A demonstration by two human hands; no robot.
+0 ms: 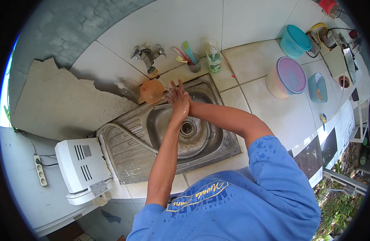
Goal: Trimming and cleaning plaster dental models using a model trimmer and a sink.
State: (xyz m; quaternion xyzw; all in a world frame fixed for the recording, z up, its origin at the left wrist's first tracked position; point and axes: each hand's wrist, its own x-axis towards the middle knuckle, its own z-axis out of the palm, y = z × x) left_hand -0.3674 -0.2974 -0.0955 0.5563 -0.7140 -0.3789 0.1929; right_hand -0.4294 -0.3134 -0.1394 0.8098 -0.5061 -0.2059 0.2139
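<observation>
Under the metal tap [146, 56] my two hands are pressed together, above the far part of the stainless steel sink [155, 130]. My left hand [178, 105] points away from me with its fingers stretched out. Against it lies my right hand [186, 100], coming in from the right; its fingers are partly hidden, and those that show look extended. Water splashes beside the fingertips. Neither hand appears to hold an object. Just left of the hands sits an orange rounded container [152, 91], close under the tap's nozzle.
Behind the sink stand a cup [195, 64] of toothbrushes and a pump bottle [214, 58]. A grey hose [130, 134] crosses the drainboard. On the right counter are a teal tub [295, 42], a purple-lidded tub [287, 78] and a blue basket [317, 88]. A white appliance [82, 168] is at left.
</observation>
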